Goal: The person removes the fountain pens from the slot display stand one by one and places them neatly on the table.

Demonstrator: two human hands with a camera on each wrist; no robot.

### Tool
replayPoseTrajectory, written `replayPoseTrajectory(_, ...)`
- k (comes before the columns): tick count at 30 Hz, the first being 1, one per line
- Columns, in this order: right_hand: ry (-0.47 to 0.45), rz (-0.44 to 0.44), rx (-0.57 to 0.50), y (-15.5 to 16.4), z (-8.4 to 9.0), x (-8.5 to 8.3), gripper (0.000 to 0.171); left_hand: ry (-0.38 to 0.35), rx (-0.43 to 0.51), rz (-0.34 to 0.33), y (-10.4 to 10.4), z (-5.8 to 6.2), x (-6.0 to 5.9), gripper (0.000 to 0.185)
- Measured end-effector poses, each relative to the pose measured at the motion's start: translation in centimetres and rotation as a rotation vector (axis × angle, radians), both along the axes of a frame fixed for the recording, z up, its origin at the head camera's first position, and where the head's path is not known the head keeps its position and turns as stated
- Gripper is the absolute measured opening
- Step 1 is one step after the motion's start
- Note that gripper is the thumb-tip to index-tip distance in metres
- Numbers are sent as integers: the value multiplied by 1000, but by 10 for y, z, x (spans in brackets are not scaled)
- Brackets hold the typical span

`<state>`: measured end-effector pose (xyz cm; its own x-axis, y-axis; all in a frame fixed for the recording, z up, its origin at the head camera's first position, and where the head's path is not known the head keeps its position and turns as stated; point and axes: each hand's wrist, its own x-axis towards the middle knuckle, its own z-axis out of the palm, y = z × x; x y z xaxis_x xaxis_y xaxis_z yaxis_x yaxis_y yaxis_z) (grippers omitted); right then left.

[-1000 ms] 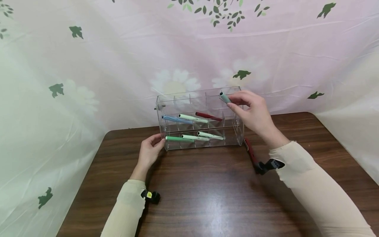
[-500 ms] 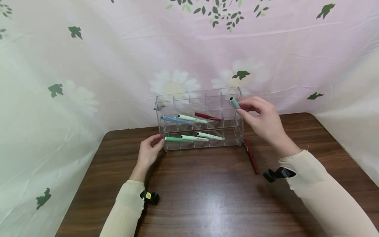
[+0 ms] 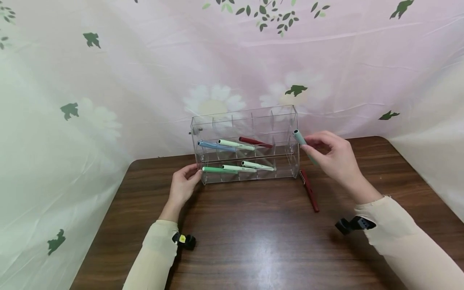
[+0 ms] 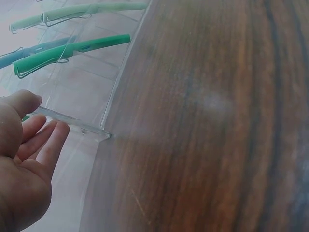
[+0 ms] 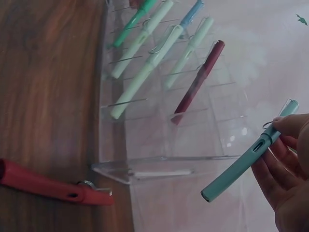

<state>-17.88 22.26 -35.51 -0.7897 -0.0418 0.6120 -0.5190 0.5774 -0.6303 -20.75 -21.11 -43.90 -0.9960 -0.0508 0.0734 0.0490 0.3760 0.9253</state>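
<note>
A clear acrylic pen rack (image 3: 246, 180) with tiered compartments stands at the back of the table. My left hand (image 3: 183, 185) pinches its left side panel between thumb and fingers, which the left wrist view shows close up. My right hand (image 3: 335, 159) holds a grey-green pen (image 5: 236, 169) by its clip end, in the air just off the rack's right side. In the lower row lie a green pen (image 3: 217, 170) and two pale green pens, one of them the right-hand pale pen (image 3: 258, 165). Higher up rest a blue pen (image 3: 216, 146), another pale green pen (image 3: 236, 144) and a dark red pen (image 3: 255, 142).
A red pen (image 3: 309, 191) lies on the wooden table (image 3: 250, 237) by the rack's front right corner, below my right hand. Behind the rack hangs a floral cloth (image 3: 156, 80), and more cloth runs down both sides.
My right hand has moved right and down with the grey-green pen, from over the rack's upper right to beside it. The red pen on the table has come fully into sight. My left hand stays put.
</note>
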Motion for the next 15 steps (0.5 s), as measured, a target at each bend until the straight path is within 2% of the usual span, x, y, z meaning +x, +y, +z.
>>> replayPoseTrajectory(3,-15,-14,-4,4,-6,2,21,-3,-3,3,-1,0,0,35)
replayPoseTrajectory(9,-106,-56,-47,14,-16,10,20,-7,-4,4,-1,0,0,35)
replayPoseTrajectory(15,-191,-107,-27,28,-26,15,19,-8,-10,0,-1,-1,-1,35)
